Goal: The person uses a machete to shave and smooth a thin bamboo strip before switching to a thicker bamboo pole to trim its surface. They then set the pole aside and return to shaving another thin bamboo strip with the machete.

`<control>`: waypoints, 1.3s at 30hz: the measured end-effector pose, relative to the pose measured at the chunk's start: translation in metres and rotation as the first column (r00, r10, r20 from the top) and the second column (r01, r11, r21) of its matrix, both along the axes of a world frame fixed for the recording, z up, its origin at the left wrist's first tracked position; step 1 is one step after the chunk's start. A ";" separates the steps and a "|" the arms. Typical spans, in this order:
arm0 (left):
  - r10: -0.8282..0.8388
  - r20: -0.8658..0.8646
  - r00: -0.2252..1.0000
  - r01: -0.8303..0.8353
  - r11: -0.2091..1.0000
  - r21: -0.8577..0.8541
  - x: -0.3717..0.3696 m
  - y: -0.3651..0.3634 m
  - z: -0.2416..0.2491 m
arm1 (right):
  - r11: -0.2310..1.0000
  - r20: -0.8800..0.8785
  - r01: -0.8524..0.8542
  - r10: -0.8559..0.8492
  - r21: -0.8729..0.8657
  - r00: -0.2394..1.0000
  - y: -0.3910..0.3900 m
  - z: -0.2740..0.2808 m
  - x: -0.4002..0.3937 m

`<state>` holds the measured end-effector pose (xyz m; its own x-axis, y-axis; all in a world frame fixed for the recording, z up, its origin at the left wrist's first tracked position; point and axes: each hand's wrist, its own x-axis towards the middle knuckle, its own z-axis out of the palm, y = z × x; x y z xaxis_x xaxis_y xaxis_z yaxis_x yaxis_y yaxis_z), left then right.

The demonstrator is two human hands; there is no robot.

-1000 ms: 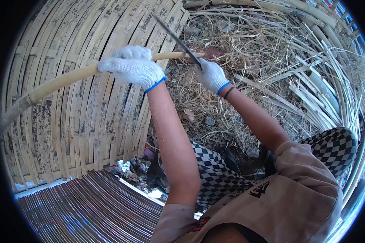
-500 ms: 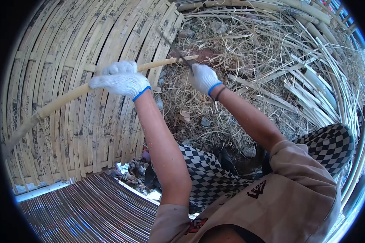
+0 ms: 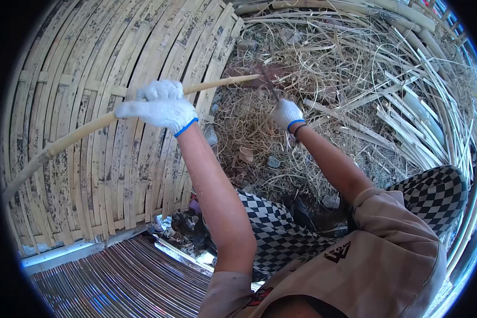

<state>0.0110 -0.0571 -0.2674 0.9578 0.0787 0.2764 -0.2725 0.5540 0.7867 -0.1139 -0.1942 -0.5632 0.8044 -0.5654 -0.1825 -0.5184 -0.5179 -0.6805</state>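
White-gloved left hand [image 3: 161, 110] wraps round a smooth, curved bamboo pole [image 3: 85, 129]; right hand [image 3: 288, 113] clenches a thin dark knife [image 3: 271, 86].

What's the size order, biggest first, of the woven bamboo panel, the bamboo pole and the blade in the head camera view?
1. Woven bamboo panel
2. Bamboo pole, partly hidden by the left hand
3. Blade, blurred but clearly smallest
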 end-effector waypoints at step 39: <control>-0.383 0.100 0.918 0.365 0.917 0.164 -0.001 0.005 -0.007 | 0.987 -0.178 -0.095 0.072 -0.126 0.981 -0.019 -0.005 0.003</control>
